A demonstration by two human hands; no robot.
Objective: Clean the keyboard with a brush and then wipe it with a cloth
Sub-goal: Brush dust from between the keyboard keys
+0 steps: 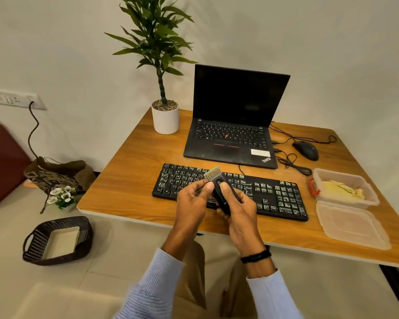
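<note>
Clasping brush (219, 191), left hand (191, 203) and right hand (241, 211) grip; tub (371, 200) holds yellow cloth (341, 189); lid (352, 224) beside.

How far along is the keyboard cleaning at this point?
Done: only setup; the container is open, its lid beside it. In hand: the left hand and right hand hold the brush above the keyboard, bristles off the keys. Left: the keys look grimy, so brushing, then wiping; the yellow cloth lies in the container.
</note>
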